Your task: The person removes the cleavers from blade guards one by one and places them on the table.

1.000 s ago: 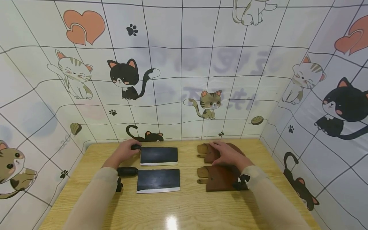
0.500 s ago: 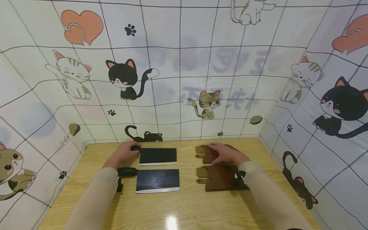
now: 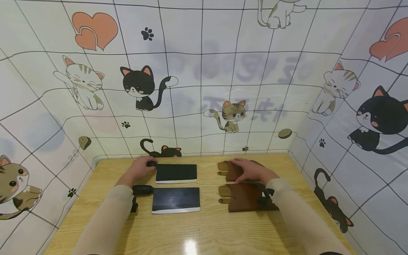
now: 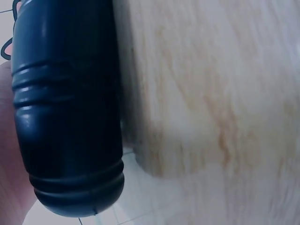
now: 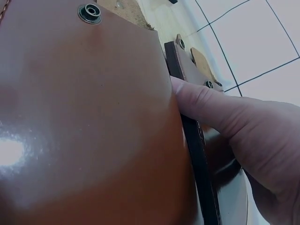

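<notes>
My left hand (image 3: 140, 168) holds the black handle (image 3: 152, 163) of the far cleaver (image 3: 176, 172), which lies with its pale edge toward me. A second cleaver (image 3: 176, 200) lies nearer; its ribbed black handle (image 4: 70, 112) fills the left of the left wrist view. My right hand (image 3: 253, 170) spans the far brown leather sheath (image 3: 232, 172), thumb along its near edge and fingers over the far side, partly hidden. Just in front lies another leather sheath (image 3: 243, 198) with a snap stud, large in the right wrist view.
The wooden table (image 3: 204, 230) meets a cat-printed cloth wall (image 3: 191, 78) at the back and both sides. Each cleaver lies left of a sheath, in two rows, with a strip of table between.
The far sheath's right end has lowered and my right hand has shifted slightly with it. The far cleaver's blade looks darker and flatter. The near cleaver and near sheath stay put.
</notes>
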A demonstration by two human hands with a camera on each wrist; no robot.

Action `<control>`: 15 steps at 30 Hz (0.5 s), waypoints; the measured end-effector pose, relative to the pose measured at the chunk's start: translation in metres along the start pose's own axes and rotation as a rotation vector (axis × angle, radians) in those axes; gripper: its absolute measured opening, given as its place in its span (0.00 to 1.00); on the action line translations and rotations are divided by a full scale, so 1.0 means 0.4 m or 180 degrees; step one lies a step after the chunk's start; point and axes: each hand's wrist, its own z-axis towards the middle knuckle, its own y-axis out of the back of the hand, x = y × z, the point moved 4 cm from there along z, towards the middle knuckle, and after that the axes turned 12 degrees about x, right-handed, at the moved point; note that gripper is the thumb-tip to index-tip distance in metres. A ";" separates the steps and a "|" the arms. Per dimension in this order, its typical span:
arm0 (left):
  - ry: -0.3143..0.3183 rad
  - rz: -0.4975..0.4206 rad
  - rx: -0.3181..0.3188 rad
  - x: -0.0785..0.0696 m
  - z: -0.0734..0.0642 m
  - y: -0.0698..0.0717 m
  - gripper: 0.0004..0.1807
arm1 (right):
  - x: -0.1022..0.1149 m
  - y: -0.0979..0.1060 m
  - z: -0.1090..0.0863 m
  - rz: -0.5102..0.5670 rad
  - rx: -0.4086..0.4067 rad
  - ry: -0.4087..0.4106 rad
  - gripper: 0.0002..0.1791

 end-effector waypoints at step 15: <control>-0.0022 0.0157 -0.0102 -0.002 0.009 0.002 0.20 | -0.008 0.015 -0.020 0.0130 -0.0179 -0.0026 0.61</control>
